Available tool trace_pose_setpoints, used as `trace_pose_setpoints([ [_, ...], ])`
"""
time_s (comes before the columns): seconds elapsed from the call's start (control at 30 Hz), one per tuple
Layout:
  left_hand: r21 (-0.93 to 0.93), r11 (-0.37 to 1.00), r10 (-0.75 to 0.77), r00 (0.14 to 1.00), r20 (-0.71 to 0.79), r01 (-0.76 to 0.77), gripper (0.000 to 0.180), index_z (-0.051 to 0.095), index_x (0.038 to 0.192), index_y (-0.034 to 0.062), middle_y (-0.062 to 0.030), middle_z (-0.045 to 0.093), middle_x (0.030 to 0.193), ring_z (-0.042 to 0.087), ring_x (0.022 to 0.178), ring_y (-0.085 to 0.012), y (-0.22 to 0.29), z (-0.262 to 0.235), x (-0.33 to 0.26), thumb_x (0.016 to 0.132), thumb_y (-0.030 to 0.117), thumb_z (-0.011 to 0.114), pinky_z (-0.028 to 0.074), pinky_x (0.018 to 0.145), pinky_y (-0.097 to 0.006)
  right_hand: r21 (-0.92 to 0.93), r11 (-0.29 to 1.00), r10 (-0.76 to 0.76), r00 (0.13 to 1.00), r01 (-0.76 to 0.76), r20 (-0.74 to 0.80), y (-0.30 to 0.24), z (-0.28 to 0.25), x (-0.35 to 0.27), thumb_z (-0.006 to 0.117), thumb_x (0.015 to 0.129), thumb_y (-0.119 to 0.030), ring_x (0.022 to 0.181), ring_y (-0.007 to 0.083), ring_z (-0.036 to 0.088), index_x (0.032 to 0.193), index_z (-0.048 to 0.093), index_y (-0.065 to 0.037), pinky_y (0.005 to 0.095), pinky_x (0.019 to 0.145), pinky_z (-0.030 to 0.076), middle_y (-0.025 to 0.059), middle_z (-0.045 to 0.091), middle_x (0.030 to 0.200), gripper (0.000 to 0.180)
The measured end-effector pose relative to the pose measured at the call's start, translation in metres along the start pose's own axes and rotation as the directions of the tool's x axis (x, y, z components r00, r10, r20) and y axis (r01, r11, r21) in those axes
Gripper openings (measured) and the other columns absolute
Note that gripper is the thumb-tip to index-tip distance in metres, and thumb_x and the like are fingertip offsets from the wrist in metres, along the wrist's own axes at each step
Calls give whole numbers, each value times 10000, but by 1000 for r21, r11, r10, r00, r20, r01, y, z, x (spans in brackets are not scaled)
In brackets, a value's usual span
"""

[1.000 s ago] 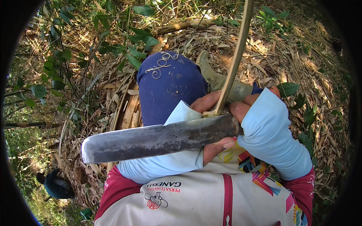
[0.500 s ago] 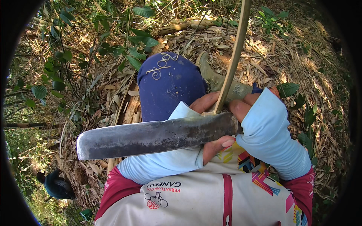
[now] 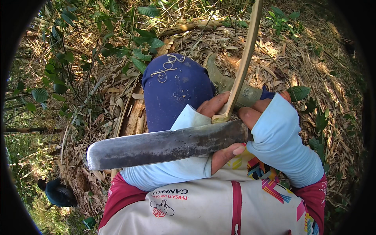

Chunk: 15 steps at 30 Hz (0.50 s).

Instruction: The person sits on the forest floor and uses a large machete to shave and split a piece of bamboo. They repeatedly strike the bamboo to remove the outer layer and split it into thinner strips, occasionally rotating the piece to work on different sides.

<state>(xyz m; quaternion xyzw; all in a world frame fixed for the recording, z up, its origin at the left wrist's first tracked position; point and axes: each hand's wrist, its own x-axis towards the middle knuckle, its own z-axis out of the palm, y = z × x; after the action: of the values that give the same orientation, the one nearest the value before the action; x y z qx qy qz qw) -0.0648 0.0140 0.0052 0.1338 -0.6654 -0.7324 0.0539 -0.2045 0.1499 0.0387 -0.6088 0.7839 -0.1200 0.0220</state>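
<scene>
A machete [image 3: 168, 147] with a broad dark blade lies across the middle of the view, its squared tip pointing left. My right hand [image 3: 252, 113] is closed at the blade's right end; the handle itself is hidden. Behind the blade, my left hand [image 3: 215, 105] is closed on a long, pale, slightly curved bamboo strip [image 3: 244, 56] that rises toward the top edge. My left thumb shows below the blade, and the palm is hidden. The strip's cut lower end sits just above the blade's upper edge. Thin curled shavings [image 3: 168, 67] rest on my dark blue trouser knee [image 3: 176, 94].
Dry leaves and split stalks [image 3: 135, 117] cover the ground around me. A muddy boot [image 3: 227, 86] is beyond my hands. Leafy stems [image 3: 58, 74] stand at the left, and another person [image 3: 58, 192] is farther off at the lower left.
The machete has shifted slightly right and down, away from the strip's end, so more of that end shows. The strip's upper part leans a little farther right.
</scene>
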Motion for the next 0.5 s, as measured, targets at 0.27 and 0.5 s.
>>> trace_pose_setpoints([
  [0.27,-32,999,12,1000,25,-11,833,302,1434,-11,-211,487,1274,513,1133,-327,-4,0,1,796,280,752,418,971,-422,-71,997,-6,998,2,-60,0,3,0,599,747,-279,579,202,528,764,620,-163,468,652,326,-12,464,588,120],
  [0.5,11,1000,5,998,61,-6,832,306,1438,-5,-214,491,1252,518,1132,-327,1,-5,2,799,283,754,430,960,-419,-5,999,34,999,-34,10,-3,-3,2,601,751,-281,600,214,550,779,621,-159,480,659,345,-4,498,607,126],
])
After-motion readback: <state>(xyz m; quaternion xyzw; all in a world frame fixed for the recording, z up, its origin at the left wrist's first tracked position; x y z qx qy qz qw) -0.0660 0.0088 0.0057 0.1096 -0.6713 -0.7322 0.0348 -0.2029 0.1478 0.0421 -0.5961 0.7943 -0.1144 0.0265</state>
